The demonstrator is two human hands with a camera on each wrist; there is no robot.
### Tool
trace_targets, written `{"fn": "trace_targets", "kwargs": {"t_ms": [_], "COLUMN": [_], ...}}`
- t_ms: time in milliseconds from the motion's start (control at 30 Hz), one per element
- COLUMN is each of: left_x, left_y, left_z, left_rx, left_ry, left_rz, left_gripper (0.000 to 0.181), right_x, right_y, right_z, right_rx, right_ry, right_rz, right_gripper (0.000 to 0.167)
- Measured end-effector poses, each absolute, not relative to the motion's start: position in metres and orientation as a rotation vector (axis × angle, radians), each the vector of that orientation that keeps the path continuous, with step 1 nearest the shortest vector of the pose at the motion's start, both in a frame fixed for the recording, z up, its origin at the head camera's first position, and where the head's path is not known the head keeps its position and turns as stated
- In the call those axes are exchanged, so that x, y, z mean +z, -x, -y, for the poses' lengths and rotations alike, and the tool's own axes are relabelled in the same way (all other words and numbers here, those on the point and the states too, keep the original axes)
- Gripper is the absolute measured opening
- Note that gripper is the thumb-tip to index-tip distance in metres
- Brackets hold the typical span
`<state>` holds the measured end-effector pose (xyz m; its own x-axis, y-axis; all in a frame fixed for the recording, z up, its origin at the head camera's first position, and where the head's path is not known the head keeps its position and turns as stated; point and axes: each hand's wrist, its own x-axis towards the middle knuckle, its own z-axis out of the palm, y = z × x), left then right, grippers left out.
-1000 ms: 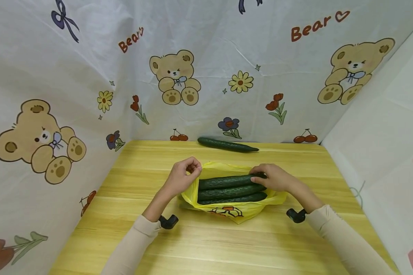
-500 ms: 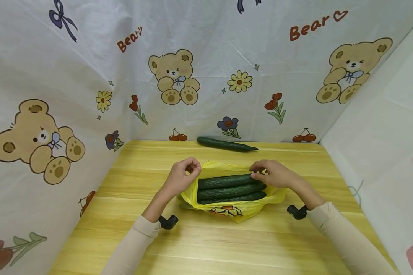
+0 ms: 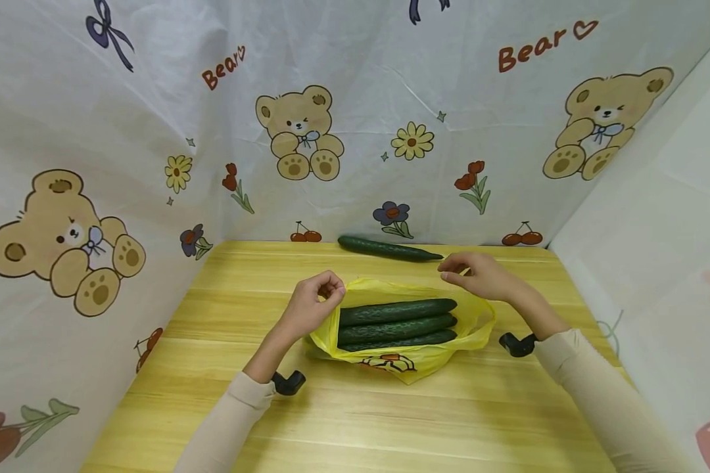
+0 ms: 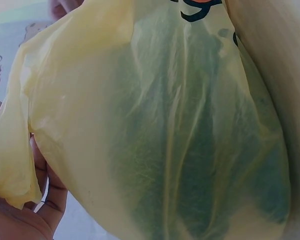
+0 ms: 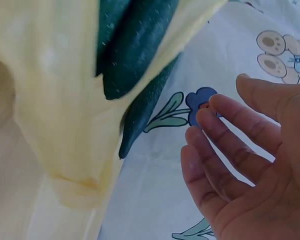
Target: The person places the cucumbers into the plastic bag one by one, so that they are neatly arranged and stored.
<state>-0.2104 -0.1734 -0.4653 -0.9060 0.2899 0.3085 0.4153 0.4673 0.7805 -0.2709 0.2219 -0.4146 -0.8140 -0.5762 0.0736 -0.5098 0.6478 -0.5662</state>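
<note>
A yellow plastic bag lies on the table with its mouth held wide, and 3 cucumbers lie side by side inside it. My left hand pinches the bag's left rim between thumb and curled fingers; the left wrist view shows the bag's edge in that grip. Above the bag's right rear rim, my right hand is in the air, its fingers loosely extended and holding nothing. Behind the bag, one more cucumber lies near the back wall, close to the right fingertips.
The wooden table extends in front of and beside the bag. A white printed cloth forms the back wall, and similar cloth stands at left and right. Black wrist-camera mounts sit by both wrists.
My right hand has let go of the top cucumber in the bag and moved up and back toward the loose cucumber. My left hand keeps its place on the bag's rim.
</note>
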Motion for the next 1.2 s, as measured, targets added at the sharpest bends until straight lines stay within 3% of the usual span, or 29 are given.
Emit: {"fn": "trace_targets", "kwargs": {"t_ms": [500, 833, 1200], "left_x": [-0.466, -0.464, -0.466], "left_y": [0.210, 0.210, 0.210], "left_z": [0.172, 0.174, 0.175], "left_rx": [-1.458, -1.447, -1.469], "left_ry": [0.611, 0.599, 0.567], "left_rz": [2.564, 2.575, 2.570], "left_gripper": [0.018, 0.019, 0.012], "right_x": [-0.413, -0.438, -0.474], "right_y": [0.336, 0.374, 0.408], "right_z": [-0.213, -0.215, -0.212], "right_rx": [-0.851, -0.901, -0.902], "right_ry": [0.793, 0.657, 0.616], "right_rz": [-2.854, -2.836, -2.895], "right_gripper": [0.027, 0.036, 0.030]}}
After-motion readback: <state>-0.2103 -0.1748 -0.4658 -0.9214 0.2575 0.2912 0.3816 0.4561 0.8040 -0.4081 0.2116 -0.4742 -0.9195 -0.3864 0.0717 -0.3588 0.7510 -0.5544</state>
